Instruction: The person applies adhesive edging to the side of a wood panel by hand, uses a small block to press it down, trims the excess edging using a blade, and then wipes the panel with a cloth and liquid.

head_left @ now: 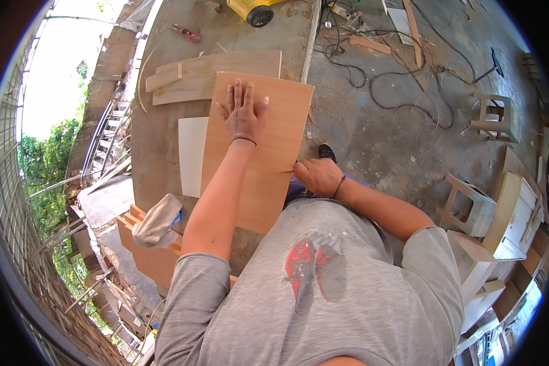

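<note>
A rectangular light-brown wooden board (268,134) lies in front of me on a larger work surface. My left hand (244,113) rests flat on the board's far part, fingers stretched out and holding nothing. At the board's right edge is my right hand (319,177), its fingers closed. A thin dark tip pokes out from those fingers over the edge; what it belongs to is too small to tell. A white panel (191,155) lies partly under the board's left side. Beyond it are a pale plank (226,63) and a short wood strip (163,77).
Red-handled pliers (187,33) and a yellow tool case or machine (254,11) sit at the far side. Black cables (387,76) and wood scraps litter the floor at right. Two stools (468,205) and wooden boxes (518,213) stand right. A cloth (157,222) hangs over wood at left.
</note>
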Motion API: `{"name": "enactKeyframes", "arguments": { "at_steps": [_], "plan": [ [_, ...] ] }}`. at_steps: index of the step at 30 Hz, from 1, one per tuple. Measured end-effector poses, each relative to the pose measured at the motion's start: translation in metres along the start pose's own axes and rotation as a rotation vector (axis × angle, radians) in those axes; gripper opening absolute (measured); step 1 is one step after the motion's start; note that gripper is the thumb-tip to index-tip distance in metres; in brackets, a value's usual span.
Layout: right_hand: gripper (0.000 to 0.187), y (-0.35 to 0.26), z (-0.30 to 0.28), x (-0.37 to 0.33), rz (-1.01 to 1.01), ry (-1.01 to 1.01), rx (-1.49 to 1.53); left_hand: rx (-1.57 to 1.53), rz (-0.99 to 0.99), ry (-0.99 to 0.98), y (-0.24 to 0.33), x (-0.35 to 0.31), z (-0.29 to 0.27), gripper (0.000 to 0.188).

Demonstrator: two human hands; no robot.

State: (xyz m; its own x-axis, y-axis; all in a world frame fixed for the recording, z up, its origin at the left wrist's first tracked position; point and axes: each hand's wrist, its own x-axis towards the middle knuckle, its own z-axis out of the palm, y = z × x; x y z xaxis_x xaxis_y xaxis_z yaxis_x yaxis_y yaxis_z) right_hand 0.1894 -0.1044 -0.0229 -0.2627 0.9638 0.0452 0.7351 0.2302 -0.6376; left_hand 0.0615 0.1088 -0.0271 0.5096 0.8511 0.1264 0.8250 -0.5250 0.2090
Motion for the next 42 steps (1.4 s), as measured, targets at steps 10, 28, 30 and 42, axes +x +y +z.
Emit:
{"name": "enactKeyframes", "arguments": {
  "at_steps": [10, 28, 30, 42],
  "plan": [
    [0.02, 0.134, -0.12, 0.08, 0.397, 0.265, -0.391, -0.042, 0.034, -0.051, 0.0, 0.002, -0.011, 0.058],
    [0.013, 0.054, -0.051, 0.03, -0.018, 0.02, -0.253, -0.007, 0.041, -0.021, 0.002, -0.006, -0.013, 0.051],
    [0.011, 0.021, -0.028, 0.012, -0.149, -0.12, -0.16, -0.012, 0.053, 0.002, 0.001, -0.004, -0.012, 0.052],
    [0.014, 0.047, -0.048, 0.032, -0.002, -0.026, -0.241, -0.024, 0.053, 0.002, -0.003, -0.006, -0.011, 0.05]
  ]
}}
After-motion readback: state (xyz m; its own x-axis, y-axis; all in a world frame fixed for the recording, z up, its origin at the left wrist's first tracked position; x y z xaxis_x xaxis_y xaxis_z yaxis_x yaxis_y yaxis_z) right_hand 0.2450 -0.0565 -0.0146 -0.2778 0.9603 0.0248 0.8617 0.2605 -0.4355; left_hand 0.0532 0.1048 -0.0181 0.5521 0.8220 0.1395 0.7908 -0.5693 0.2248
